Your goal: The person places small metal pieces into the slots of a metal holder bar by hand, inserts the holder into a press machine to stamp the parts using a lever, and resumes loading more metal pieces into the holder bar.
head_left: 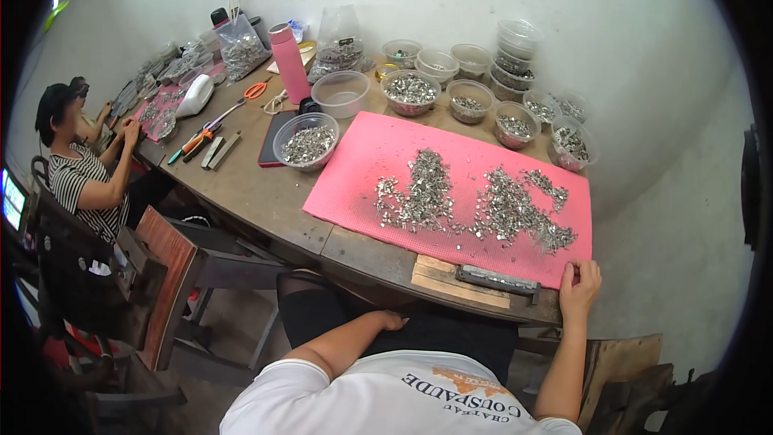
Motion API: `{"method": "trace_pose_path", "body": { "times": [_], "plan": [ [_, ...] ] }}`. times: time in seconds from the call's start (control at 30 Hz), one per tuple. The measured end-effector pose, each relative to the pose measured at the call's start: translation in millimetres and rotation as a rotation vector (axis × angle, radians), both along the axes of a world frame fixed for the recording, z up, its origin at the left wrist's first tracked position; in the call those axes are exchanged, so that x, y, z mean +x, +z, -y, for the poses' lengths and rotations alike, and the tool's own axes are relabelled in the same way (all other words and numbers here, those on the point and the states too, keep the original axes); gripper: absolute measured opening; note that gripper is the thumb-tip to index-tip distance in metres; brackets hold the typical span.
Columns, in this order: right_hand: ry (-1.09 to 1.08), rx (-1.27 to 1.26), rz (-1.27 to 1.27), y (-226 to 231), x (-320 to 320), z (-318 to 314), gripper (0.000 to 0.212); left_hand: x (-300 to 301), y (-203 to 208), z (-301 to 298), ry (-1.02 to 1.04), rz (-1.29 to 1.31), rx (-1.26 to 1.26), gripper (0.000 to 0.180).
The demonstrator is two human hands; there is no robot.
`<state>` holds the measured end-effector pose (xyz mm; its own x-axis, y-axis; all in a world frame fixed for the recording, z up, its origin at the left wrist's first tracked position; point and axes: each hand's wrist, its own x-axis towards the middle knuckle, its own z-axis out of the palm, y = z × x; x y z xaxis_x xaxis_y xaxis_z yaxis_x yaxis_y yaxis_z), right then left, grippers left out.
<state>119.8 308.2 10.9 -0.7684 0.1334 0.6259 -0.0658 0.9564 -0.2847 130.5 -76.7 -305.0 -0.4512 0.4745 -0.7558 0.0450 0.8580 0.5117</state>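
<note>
My left hand [392, 321] rests on my lap below the table edge, its fingers mostly hidden. My right hand [582, 279] lies at the near right corner of the pink mat [362, 137]. Its fingers are curled in, and whatever they may hold is hidden. Two loose heaps of small silvery metal pieces cover the mat: a left heap [427, 189] and a wider right heap [515, 209]. Along the near edge, left of my right hand, a dark metal bar-shaped fixture [498, 279] lies on a wooden board [439, 275].
Beyond the mat stand several clear tubs, one full of metal pieces [411, 90], and a tub stack [515, 56]. Left are another filled tub [307, 143], a pink bottle [288, 63], pliers [197, 142] and orange scissors [256, 90]. Two people sit far left; one wears stripes [88, 185].
</note>
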Motion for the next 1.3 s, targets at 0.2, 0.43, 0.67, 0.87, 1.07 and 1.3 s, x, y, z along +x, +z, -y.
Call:
{"method": "trace_pose_path", "body": {
  "times": [0.2,0.43,0.67,0.87,1.07,1.3],
  "plan": [
    [-0.005,-0.002,-0.014,-3,0,-2,0.005,-11,26,-4,0.038,-0.032,-0.135,0.073],
    [-0.019,0.015,-0.038,1,11,1,0.005,-11,26,-7,-0.099,-0.114,-0.074,0.058],
    [-0.031,0.116,0.002,-12,3,-10,0.006,-11,24,-1,-0.062,-0.259,0.055,0.053],
    [0.010,0.119,-0.025,-12,-11,-11,0.007,-20,50,3,0.007,-0.220,0.046,0.045],
    [0.010,0.143,-0.013,-16,-12,-23,0.007,-9,72,4,0.046,-0.208,0.011,0.043],
    [0.019,0.099,-0.025,-20,-12,-21,0.007,-6,70,5,0.018,-0.153,0.053,0.051]
  ]
}}
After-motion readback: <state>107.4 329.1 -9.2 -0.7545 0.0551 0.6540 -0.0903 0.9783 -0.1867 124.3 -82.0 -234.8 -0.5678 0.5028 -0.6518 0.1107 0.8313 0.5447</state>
